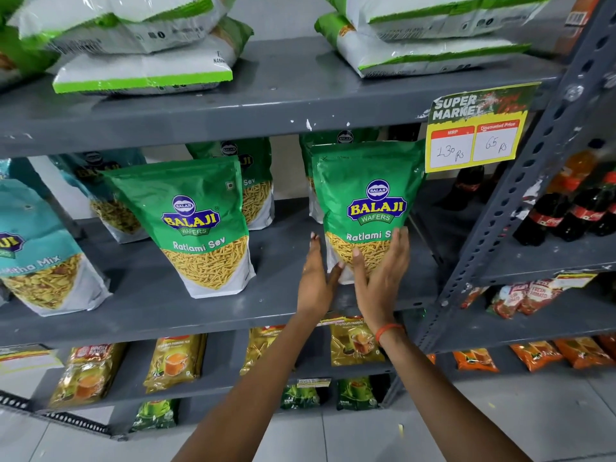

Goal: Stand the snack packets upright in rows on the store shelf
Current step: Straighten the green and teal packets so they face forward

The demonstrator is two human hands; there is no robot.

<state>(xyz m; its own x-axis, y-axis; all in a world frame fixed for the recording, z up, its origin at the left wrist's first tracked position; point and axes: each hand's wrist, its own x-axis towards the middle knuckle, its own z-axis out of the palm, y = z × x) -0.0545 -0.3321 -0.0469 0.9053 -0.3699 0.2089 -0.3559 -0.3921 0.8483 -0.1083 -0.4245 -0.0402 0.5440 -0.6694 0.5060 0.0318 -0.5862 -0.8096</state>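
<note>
A green Balaji Ratlami Sev packet stands upright near the right end of the grey middle shelf. My left hand lies flat against its lower left side. My right hand presses its lower front right, fingers straight, so the packet is held between both palms. Another green packet peeks out right behind it. A second Ratlami Sev packet stands at the shelf's middle, leaning slightly, with one more behind it. At the left stand teal mix packets.
A yellow price tag hangs from the upper shelf edge above the held packet. The slotted grey upright rises just to the right, with cola bottles beyond it. White-green bags lie on the shelf above and tea packets below.
</note>
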